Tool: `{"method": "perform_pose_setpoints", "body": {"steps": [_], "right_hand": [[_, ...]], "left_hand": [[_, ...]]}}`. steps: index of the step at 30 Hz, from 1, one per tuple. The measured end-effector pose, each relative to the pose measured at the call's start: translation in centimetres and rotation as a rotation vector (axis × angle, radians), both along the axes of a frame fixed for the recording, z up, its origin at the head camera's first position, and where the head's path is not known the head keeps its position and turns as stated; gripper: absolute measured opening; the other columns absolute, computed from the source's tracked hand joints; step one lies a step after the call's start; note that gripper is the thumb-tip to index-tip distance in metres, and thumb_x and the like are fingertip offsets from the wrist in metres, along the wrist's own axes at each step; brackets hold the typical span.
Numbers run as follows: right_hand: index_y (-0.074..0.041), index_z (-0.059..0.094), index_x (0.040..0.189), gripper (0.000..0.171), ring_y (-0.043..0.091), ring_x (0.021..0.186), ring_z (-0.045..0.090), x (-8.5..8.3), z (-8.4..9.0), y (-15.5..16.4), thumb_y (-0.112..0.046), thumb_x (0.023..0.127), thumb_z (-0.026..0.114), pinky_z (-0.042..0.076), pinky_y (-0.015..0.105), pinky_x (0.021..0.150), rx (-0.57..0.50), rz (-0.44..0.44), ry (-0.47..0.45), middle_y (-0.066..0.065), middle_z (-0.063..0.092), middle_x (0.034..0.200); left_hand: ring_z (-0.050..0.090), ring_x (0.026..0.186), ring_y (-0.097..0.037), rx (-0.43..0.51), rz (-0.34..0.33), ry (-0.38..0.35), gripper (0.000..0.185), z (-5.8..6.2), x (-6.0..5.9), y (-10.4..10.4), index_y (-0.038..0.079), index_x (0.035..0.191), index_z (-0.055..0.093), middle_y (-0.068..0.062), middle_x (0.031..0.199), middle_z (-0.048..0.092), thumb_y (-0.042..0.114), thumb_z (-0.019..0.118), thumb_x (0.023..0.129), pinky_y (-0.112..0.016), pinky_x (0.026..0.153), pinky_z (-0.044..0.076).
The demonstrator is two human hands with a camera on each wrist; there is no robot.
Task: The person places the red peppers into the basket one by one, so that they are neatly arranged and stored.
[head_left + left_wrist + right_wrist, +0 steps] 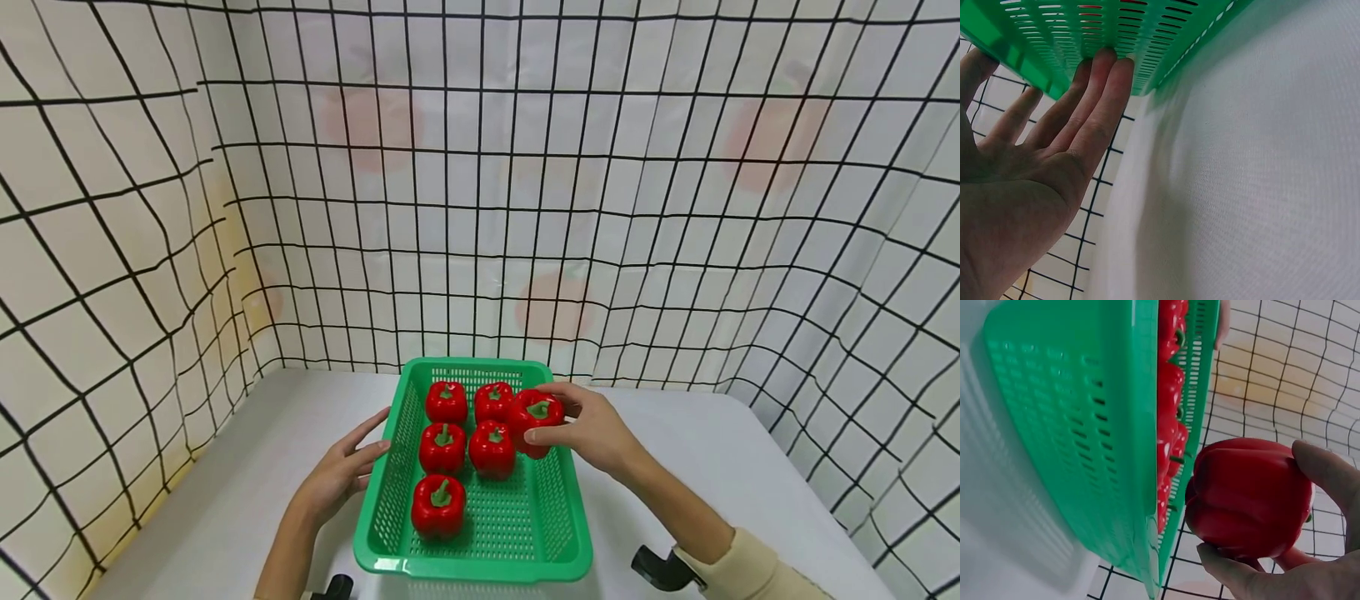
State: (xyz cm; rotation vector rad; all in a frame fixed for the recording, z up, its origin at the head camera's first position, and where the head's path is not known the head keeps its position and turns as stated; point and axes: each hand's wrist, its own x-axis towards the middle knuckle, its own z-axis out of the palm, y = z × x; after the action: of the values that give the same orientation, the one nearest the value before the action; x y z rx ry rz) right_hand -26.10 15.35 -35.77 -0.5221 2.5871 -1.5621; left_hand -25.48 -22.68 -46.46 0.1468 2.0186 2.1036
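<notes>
A green slotted basket [567, 533] stands on the white table and holds several red bell peppers [438, 503]. My right hand [592, 427] grips one more red pepper [534, 418] above the basket's right wall; in the right wrist view that pepper [1247, 497] sits between thumb and fingers, beside the basket [1085, 431]. My left hand [347, 465] lies with straight fingers against the outside of the basket's left wall; the left wrist view shows its fingertips [1110, 65] pressing the green wall [1166, 37].
White table surface [240, 492] stretches on both sides of the basket. Grid-patterned white cloth walls [480, 208] enclose the table at the back, left and right. Dark wrist camera mounts [660, 568] show at the bottom edge.
</notes>
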Motion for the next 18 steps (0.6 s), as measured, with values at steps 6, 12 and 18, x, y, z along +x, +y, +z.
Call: {"method": "perform_pose_setpoints", "body": {"steps": [6, 12, 18], "right_hand": [[-0.013, 0.062, 0.135, 0.065, 0.028, 0.113, 0.063, 0.4, -0.1, -1.0, -0.028, 0.077, 0.087, 0.063, 0.041, 0.083, 0.035, 0.019, -0.07, 0.01, 0.068, 0.126], [-0.01, 0.06, 0.137, 0.069, 0.026, 0.111, 0.063, 1.0, -0.4, -1.6, -0.025, 0.075, 0.089, 0.063, 0.043, 0.083, 0.053, 0.06, -0.105, 0.011, 0.067, 0.125], [-0.01, 0.061, 0.136, 0.069, 0.025, 0.108, 0.064, 1.6, -0.9, -2.1, -0.021, 0.073, 0.09, 0.064, 0.042, 0.08, 0.059, 0.098, -0.131, 0.01, 0.068, 0.123]], "left_hand": [[0.071, 0.113, -0.033, 0.004, 0.007, -0.008, 0.068, 0.0, 0.0, -0.1, 0.029, 0.161, 0.03, -0.023, 0.146, 0.055, 0.029, 0.063, 0.101, -0.045, 0.091, 0.06], [0.072, 0.111, -0.031, 0.0, 0.009, -0.01, 0.069, 0.0, -0.1, 0.0, 0.028, 0.161, 0.029, -0.022, 0.144, 0.057, 0.03, 0.063, 0.101, -0.045, 0.091, 0.06], [0.071, 0.112, -0.032, -0.013, 0.016, -0.006, 0.068, 0.0, 0.0, 0.1, 0.028, 0.161, 0.03, -0.022, 0.144, 0.056, 0.03, 0.063, 0.101, -0.045, 0.091, 0.06]]}}
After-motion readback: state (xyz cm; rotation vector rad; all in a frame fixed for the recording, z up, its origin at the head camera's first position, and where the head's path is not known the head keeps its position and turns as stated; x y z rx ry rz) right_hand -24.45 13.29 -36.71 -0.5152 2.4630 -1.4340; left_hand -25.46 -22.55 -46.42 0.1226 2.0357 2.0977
